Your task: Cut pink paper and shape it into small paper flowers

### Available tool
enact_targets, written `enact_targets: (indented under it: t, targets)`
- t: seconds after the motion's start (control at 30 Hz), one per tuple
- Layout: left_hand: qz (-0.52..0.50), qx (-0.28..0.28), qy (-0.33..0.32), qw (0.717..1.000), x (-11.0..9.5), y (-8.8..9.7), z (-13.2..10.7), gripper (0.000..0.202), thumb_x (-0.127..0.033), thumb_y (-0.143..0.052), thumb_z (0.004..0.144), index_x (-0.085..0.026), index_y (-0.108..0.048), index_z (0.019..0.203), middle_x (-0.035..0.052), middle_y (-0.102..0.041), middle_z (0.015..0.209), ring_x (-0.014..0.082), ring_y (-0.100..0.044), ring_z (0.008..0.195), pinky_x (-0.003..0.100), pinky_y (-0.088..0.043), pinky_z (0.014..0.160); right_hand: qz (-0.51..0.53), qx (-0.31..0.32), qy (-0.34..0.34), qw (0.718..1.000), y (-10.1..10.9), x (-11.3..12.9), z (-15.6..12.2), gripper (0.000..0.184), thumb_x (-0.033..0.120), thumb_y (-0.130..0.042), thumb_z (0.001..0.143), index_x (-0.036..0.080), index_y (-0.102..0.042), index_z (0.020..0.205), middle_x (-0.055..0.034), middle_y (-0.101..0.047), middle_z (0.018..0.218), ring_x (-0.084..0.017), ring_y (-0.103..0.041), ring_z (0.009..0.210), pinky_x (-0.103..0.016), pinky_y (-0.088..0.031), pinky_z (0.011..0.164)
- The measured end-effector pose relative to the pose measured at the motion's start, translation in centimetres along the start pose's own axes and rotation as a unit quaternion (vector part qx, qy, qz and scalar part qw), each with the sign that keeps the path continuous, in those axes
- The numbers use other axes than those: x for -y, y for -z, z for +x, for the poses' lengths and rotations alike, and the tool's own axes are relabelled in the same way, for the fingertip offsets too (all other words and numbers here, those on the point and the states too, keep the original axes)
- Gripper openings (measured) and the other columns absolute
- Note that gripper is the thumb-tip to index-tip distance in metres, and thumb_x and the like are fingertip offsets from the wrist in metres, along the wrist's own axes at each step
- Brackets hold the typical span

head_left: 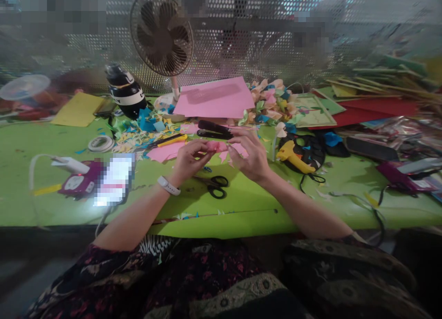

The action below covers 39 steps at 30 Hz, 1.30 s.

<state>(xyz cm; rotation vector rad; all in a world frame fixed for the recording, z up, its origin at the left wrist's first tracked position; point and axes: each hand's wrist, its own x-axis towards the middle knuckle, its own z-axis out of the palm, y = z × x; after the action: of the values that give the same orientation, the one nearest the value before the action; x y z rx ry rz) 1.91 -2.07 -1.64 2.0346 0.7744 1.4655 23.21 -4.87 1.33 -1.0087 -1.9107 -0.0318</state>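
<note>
Both my hands hold a small folded piece of pink paper [217, 146] just above the green table [41, 208]. My left hand [189, 159], with a white wristband, pinches its left end with closed fingers. The fingers of my right hand [249, 154] curl around the paper's right end. Black-handled scissors [213, 184] lie on the table right under my hands. A black stapler [213, 129] and more pink paper scraps [165, 151] lie just behind them.
A desk fan [161, 33] stands at the back by a large pink sheet [216, 98] and a pile of folded paper flowers [271, 105]. A yellow glue gun [293, 157] lies to the right. A lit phone [113, 178], tape roll [100, 143], and black bottle [125, 92] sit on the left. Stacked coloured paper [376, 102] fills the right.
</note>
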Motion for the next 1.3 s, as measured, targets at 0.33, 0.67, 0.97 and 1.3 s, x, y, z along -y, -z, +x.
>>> enact_targets:
  t: [0.33, 0.67, 0.97, 1.3]
  targets:
    - [0.064, -0.019, -0.074, 0.995, 0.0, -0.2, 0.3, 0.015, -0.029, -0.068, 0.093, -0.017, -0.075, 0.087, 0.0113, -0.076, 0.108, 0.0174, -0.074, 0.093, 0.030, -0.065, 0.076, -0.020, 0.046, 0.013, 0.999, -0.6, -0.1, -0.4, 0.015, 0.026, -0.060, 0.090, 0.027, -0.072, 0.099, -0.0088, -0.067, 0.124, -0.029, -0.062, 0.118, -0.052, -0.052, 0.099]
    - [0.141, -0.007, -0.136, 0.981, 0.6, 0.0, 0.3, 0.015, -0.027, -0.066, 0.095, -0.021, -0.079, 0.099, 0.0093, -0.077, 0.116, 0.0181, -0.075, 0.104, 0.032, -0.063, 0.090, -0.131, 0.063, 0.090, 0.985, -0.7, -0.2, -0.9, 0.020, 0.024, -0.060, 0.094, 0.025, -0.078, 0.103, -0.0106, -0.066, 0.132, -0.029, -0.061, 0.113, -0.048, -0.051, 0.093]
    - [0.145, 0.020, -0.154, 0.977, 0.3, -0.1, 0.1, 0.018, -0.023, -0.062, 0.097, -0.020, -0.076, 0.106, 0.0122, -0.073, 0.125, 0.0211, -0.073, 0.112, 0.035, -0.063, 0.094, -0.147, 0.082, 0.069, 0.983, -0.8, -0.2, -1.0, 0.022, 0.024, -0.060, 0.096, 0.026, -0.078, 0.106, -0.0098, -0.066, 0.133, -0.029, -0.061, 0.114, -0.048, -0.051, 0.094]
    - [0.077, 0.019, -0.095, 0.992, -0.8, 0.6, 0.1, 0.024, -0.025, -0.067, 0.092, -0.018, -0.075, 0.113, 0.0155, -0.067, 0.136, 0.0232, -0.073, 0.112, 0.033, -0.066, 0.085, -0.104, 0.047, 0.059, 0.992, -0.1, -1.3, -0.1, 0.023, 0.023, -0.058, 0.096, 0.024, -0.079, 0.105, -0.0110, -0.067, 0.129, -0.029, -0.063, 0.116, -0.049, -0.054, 0.097]
